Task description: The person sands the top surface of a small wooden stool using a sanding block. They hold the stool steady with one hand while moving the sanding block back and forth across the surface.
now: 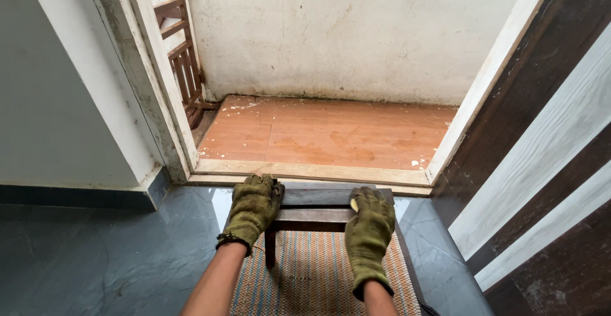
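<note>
The left hand [253, 209], in a worn olive work glove, is wrapped over the left end of a dark wooden stool [318, 206], fingers curled down across its top edge; the right hand [368, 232], gloved the same way, clamps the right end of the same stool, with a pale patch showing at the glove's thumb side. The stool sits between the two hands, just short of the door threshold [305, 172], its front rail and one thin leg visible below the left hand. Under the stool lies a striped woven doormat [318, 271], and to the stool's left and right spreads glossy grey floor tile [114, 252]. Beyond the stool, past the threshold, is a small balcony with orange-brown tiles [331, 131] and a stained white wall [356, 29]; a wooden slatted rack [181, 55] leans in the corner to the stool's far left. To the stool's right stands a dark door [541, 138] with pale stripes. Judging from this, the stool's legs could catch on the raised threshold or drag the mat into folds if pushed forward low, and the shiny tile looks slippery underfoot. The loose gloves may also dull the grip. The stool's seat is mostly covered by the hands, its far legs are hidden, and the mat is cut off at the bottom edge.
</note>
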